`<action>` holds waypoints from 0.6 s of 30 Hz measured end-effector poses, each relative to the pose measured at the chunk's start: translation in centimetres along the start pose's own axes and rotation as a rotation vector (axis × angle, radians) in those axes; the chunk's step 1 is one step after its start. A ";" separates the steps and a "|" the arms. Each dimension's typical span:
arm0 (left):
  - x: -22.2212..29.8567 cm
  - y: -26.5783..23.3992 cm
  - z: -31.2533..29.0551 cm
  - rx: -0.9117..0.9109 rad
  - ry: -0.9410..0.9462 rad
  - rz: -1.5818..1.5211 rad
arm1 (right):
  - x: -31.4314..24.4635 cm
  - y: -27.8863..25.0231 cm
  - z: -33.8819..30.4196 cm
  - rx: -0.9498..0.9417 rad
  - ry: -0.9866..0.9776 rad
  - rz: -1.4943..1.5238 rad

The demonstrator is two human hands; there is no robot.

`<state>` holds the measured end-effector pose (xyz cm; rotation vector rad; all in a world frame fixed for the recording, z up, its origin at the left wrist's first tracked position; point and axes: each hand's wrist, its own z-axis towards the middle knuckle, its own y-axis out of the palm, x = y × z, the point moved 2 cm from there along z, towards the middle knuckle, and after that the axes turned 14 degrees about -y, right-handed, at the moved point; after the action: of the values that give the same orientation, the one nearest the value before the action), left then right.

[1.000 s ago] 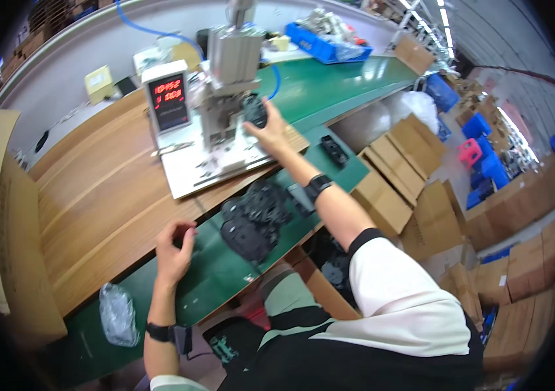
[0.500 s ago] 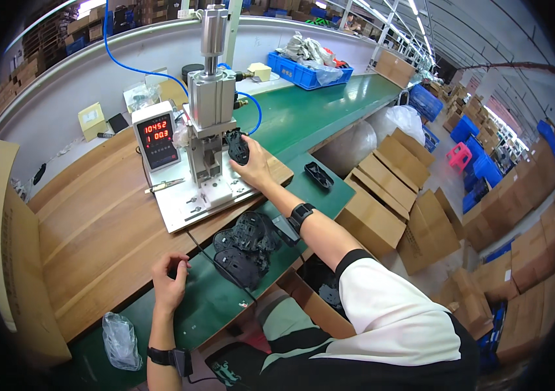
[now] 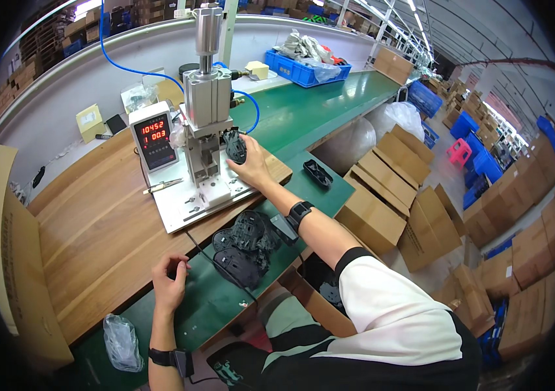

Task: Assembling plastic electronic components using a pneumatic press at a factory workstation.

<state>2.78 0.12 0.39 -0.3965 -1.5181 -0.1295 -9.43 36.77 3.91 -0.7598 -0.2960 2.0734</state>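
Note:
My right hand grips a black plastic shell part, shaped like a computer mouse shell, at the right side of the silver press. Part of the shell's far end is hidden by the press. Over the front edge of the wooden board, my left hand is loosely curled, thumb near the index finger, with nothing visible in it. Several similar black shells lie in a pile on the green table between my arms. Another black shell part lies apart, to the right of my right forearm.
A controller box with red digits stands left of the press. A pen-like tool lies on the white base plate. Clear plastic bag at lower left; blue crate at the back; open cartons to the right. A dark cable crosses the table.
The black shell in my right hand has tilted slightly, showing more of its face. The whole view has shifted a little; my left hand keeps its pose.

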 end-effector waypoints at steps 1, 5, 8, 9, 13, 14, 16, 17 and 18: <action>0.1 0.1 0.1 -0.003 0.009 -0.016 | 0.3 0.0 0.0 -0.009 -0.009 -0.007; 0.0 0.1 0.1 0.010 -0.001 -0.029 | 0.6 0.2 -0.1 -0.011 -0.001 0.025; 0.1 0.0 0.2 0.001 0.009 -0.028 | 0.9 0.2 -0.1 -0.005 -0.010 -0.004; 0.0 -0.1 0.0 -0.002 0.007 -0.029 | 0.8 0.3 -0.2 -0.006 -0.007 -0.006; -0.1 -0.4 -0.6 -0.024 -0.016 -0.032 | -0.1 0.4 -0.3 0.005 -0.002 -0.004; -0.1 -0.5 -0.8 -0.026 -0.009 -0.040 | -0.2 0.1 -0.5 -0.002 0.037 0.009; 0.0 -0.2 -0.7 -0.033 -0.014 -0.012 | -1.0 -1.2 -0.4 0.103 0.082 -0.030; 0.1 0.0 -0.5 -0.039 -0.022 0.015 | -1.9 -1.9 -0.9 0.161 0.111 -0.001; 0.0 0.2 -0.2 -0.053 -0.030 0.027 | -3.7 -3.2 -1.2 0.212 0.086 0.044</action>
<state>3.09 0.23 0.34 -0.4633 -1.5405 -0.1432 -4.99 35.57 5.99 -0.7296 -0.0108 2.0672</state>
